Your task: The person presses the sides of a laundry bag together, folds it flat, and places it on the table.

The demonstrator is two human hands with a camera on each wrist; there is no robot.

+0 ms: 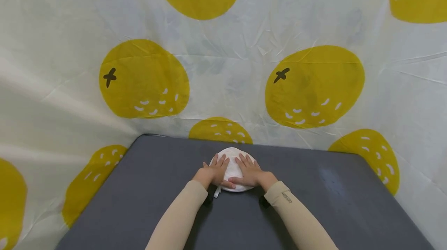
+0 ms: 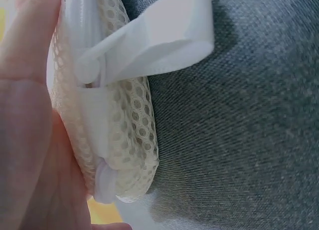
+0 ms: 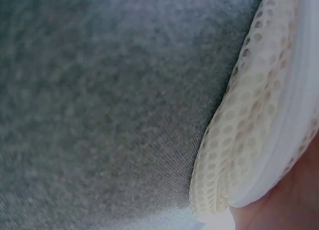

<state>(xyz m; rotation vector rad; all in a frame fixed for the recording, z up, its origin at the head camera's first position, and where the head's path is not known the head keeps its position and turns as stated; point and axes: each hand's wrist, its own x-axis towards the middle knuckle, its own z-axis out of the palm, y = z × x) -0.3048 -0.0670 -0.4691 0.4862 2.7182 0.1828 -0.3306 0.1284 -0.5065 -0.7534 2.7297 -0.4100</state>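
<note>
A round white mesh laundry bag [image 1: 233, 167] lies on the dark grey surface, in front of me in the head view. My left hand [image 1: 215, 173] rests on its left half with straight, spread fingers. On the right half, my right hand [image 1: 250, 173] lies the same way, and the two thumbs meet near the bag's front edge. Up close in the left wrist view, the honeycomb mesh [image 2: 134, 135] bulges beside the palm, with a white strap loop [image 2: 169, 38] sticking out near the zipper [image 2: 92, 118]. A white zipper band [image 3: 291, 120] curves along the bag's edge in the right wrist view.
The grey fabric-covered table [image 1: 297, 188] extends around the bag on all sides. Behind it and at both sides hangs a pale curtain [image 1: 227, 67] printed with yellow fruit. Both forearms wear beige sleeves [image 1: 178, 219].
</note>
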